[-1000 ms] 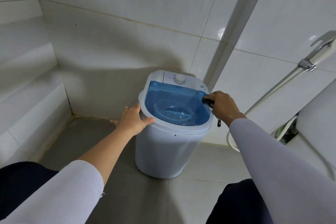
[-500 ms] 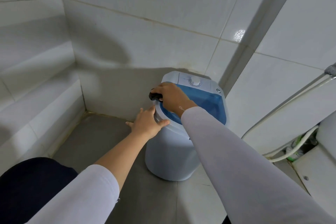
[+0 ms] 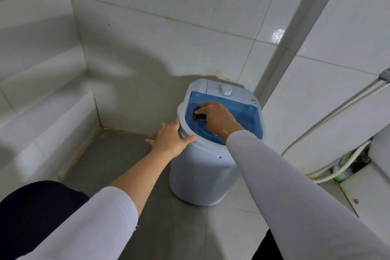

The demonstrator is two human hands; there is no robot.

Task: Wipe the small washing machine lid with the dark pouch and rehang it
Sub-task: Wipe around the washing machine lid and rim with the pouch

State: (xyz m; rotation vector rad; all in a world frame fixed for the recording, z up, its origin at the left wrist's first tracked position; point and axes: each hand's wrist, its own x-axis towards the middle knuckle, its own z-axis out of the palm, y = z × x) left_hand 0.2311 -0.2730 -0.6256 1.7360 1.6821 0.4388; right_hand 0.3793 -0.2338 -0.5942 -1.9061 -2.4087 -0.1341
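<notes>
The person is crouching by the small washing machine point(image 3: 202, 171), which is sitting on the grey floor point(image 3: 118, 167) in the corner of a tiled room. The wiping looks like it is partly done, I think. The hanging-up part is not done yet, because the dark pouch point(image 3: 199, 116) is down on the machine and not on any hook. I cannot see a hook from here.

The right hand point(image 3: 217, 119) is curling its fingers round the dark pouch and squeezing it into a little ball. Only a bit of the pouch is peeking out past the fingertips, on the side away from the wrist. The hand is pressing the pouch down on the blue lid point(image 3: 242, 116), over on the lid's left part. The white dial point(image 3: 226, 91) is sitting just behind the lid, and nobody is touching it.

The left hand point(image 3: 171, 137) is holding nothing. Its fingers are lying flat against the side of the machine and its thumb is resting on the white rim, as if to keep the machine from sliding. A hose point(image 3: 329, 177) is lying by the wall on the right.
</notes>
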